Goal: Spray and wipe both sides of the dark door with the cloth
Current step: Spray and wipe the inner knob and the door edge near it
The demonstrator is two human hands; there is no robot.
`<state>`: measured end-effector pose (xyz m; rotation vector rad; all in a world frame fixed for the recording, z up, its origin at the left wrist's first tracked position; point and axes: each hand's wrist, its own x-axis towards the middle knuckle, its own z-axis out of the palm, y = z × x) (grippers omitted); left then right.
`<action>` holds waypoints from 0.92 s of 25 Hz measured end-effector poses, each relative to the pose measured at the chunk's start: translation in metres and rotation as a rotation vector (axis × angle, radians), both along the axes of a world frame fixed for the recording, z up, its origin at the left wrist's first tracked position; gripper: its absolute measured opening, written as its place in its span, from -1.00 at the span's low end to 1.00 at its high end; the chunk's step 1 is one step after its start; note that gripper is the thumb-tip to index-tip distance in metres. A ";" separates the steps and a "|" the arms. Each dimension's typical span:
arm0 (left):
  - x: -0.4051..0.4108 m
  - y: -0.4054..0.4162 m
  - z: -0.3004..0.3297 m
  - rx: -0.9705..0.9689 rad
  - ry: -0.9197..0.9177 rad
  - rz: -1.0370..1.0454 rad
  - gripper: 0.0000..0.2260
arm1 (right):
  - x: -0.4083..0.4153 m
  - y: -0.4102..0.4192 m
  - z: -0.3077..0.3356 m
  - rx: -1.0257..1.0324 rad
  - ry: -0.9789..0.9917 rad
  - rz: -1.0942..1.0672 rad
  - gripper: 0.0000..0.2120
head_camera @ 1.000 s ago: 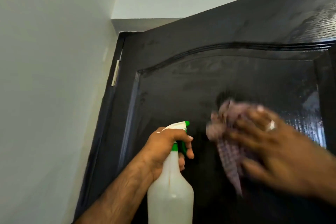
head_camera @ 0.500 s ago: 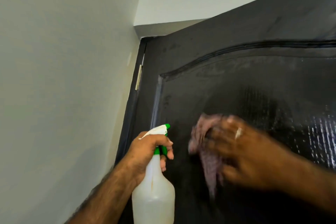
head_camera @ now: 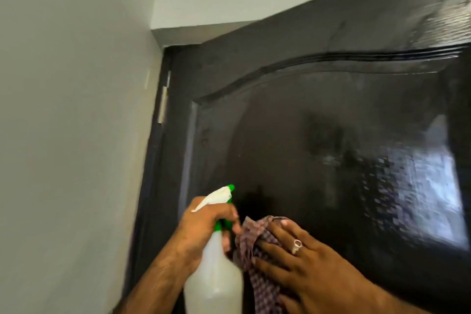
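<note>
While left hand (head_camera: 204,224) grips translucent spray bottle (head_camera: 214,280), right hand (head_camera: 303,262), fingers flat, presses checked cloth (head_camera: 251,245) on glossy dark door (head_camera: 318,122) with arched panel.

Nothing readable is showing anywhere here. The spray bottle (head_camera: 213,278) is presenting a plain, cloudy side with no label or brand (its green-and-white trigger head is bare too). The cloth (head_camera: 257,260) is showing only a small check pattern, no tag or lettering. The dark door (head_camera: 318,135) is carrying reflections and wet streaks, but no sign, number or plate, and the ring (head_camera: 297,245) on the right hand (head_camera: 313,267) is looking too blurred to make out any marking.
</note>
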<state>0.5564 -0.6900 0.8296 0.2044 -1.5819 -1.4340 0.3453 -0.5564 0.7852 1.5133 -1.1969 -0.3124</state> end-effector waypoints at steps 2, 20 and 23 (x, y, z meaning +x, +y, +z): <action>-0.010 0.002 -0.007 0.009 -0.065 -0.061 -0.61 | -0.029 0.063 0.030 -0.067 -0.033 0.077 -0.37; -0.150 0.142 -0.037 -0.189 -0.183 -0.301 -0.82 | -0.092 0.204 0.059 -0.815 -0.344 -0.202 -0.33; -0.179 0.181 0.006 -0.143 -0.118 -0.331 -0.91 | -0.099 0.203 0.136 -1.086 -0.341 -0.229 -0.34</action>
